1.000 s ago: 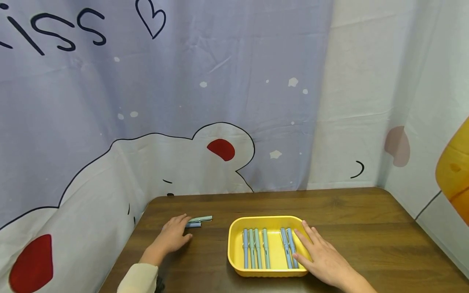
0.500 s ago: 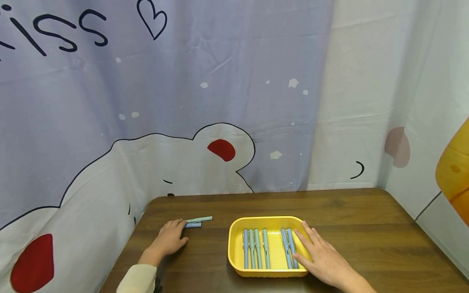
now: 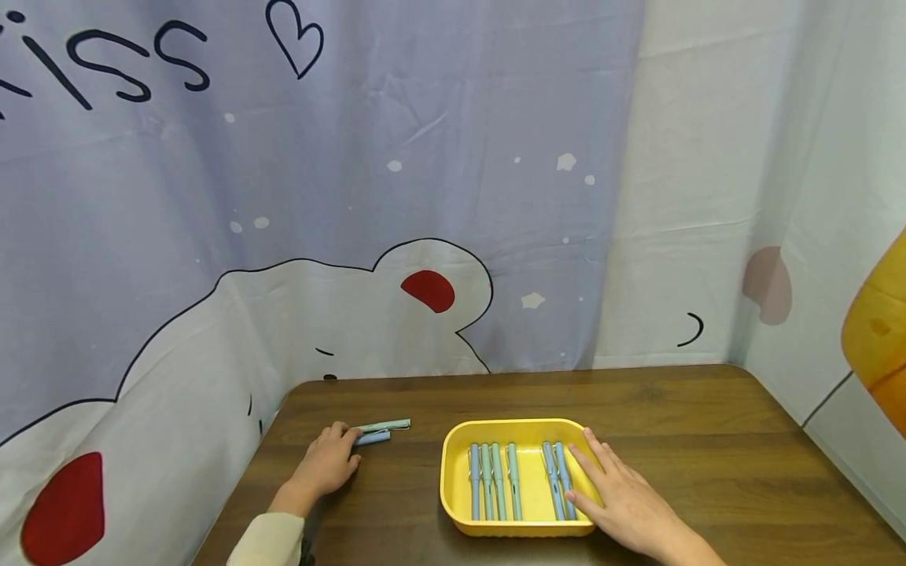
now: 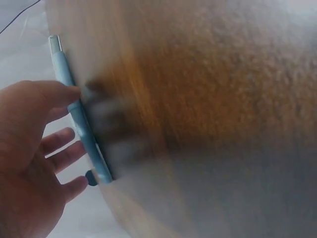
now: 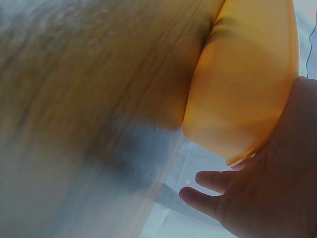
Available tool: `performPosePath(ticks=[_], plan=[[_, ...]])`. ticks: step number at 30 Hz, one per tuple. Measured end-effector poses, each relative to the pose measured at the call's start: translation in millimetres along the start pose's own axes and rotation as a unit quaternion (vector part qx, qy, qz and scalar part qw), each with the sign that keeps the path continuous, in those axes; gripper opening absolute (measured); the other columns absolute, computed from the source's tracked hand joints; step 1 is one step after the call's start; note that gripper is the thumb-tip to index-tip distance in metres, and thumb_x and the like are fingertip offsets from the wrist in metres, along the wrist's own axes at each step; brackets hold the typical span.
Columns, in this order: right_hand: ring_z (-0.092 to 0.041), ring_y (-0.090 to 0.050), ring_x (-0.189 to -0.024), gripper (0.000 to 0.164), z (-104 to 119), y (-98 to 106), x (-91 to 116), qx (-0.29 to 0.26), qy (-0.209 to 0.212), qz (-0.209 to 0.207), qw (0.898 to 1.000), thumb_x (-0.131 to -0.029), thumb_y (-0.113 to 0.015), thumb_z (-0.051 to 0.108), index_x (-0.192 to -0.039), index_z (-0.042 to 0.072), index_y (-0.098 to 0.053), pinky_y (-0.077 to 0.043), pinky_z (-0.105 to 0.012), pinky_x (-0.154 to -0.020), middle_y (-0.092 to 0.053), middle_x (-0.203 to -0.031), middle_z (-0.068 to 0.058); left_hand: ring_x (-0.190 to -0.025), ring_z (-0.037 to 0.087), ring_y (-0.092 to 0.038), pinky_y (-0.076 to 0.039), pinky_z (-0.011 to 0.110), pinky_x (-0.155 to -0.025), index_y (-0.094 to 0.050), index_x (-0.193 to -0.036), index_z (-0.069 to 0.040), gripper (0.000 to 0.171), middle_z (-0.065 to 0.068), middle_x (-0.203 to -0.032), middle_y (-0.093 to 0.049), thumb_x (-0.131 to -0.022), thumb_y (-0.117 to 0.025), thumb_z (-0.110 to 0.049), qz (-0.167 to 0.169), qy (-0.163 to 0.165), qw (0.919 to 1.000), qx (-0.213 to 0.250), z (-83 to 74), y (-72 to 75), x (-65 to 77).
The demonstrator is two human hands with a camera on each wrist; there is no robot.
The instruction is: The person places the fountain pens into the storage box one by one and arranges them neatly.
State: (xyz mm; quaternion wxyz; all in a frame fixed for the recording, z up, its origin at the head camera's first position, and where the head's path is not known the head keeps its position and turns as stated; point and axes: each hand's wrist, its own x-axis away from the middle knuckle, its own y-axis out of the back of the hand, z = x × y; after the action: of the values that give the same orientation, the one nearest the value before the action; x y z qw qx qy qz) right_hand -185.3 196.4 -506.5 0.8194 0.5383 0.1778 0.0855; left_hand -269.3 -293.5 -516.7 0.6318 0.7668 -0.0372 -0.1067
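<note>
My left hand (image 3: 324,464) is at the table's left, thumb and fingers pinching a light blue pen (image 3: 373,438). In the left wrist view, the thumb lies on the near side of that blue pen (image 4: 81,126), with fingertips behind it. A green pen (image 3: 395,424) lies just beyond it, its left end hidden by the hand. Straight, spread fingers of my right hand (image 3: 623,495) rest over the right rim of a yellow tray (image 3: 529,479). Inside the tray, blue pens (image 3: 475,483) and green pens (image 3: 514,483) lie in a left group, with two blue pens (image 3: 552,481) at the right.
The brown wooden table (image 3: 679,424) runs back to a printed curtain (image 3: 531,220), which also hangs at both sides. Bare wood shows between the left hand and the tray. The tray's outer wall (image 5: 242,84) stands on the tabletop beside the right hand.
My left hand drew back slightly to the left, then its fingers closed on the blue pen, which has turned at a slight slant. The right hand and the tray have stayed put.
</note>
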Motion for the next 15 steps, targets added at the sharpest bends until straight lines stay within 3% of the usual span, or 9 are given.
performPosePath(ticks=[6,15], plan=[[-0.047,-0.038,-0.143,0.070,0.2,0.0,0.0,0.002,0.000,-0.003,1.000,-0.100,-0.055,0.055,-0.156,0.016,-0.042,-0.038,-0.071,-0.103,-0.020,-0.167,-0.015,-0.106,0.034,-0.060,-0.053,0.057,-0.082,-0.067,-0.113,-0.010,0.019,0.008,-0.107,-0.066,-0.094,-0.068,-0.007,-0.021,-0.018,0.9992,-0.029,0.6,0.8,-3.2],[-0.045,-0.038,-0.143,0.069,0.1,0.2,-0.1,0.003,0.000,0.001,1.000,-0.101,-0.054,0.055,-0.156,0.015,-0.041,-0.040,-0.071,-0.101,-0.019,-0.168,-0.014,-0.098,0.033,-0.063,-0.056,0.052,-0.080,-0.073,-0.112,-0.005,0.022,0.009,-0.098,-0.064,-0.090,-0.073,-0.006,-0.010,-0.011,0.9991,-0.039,0.8,1.4,-3.7]])
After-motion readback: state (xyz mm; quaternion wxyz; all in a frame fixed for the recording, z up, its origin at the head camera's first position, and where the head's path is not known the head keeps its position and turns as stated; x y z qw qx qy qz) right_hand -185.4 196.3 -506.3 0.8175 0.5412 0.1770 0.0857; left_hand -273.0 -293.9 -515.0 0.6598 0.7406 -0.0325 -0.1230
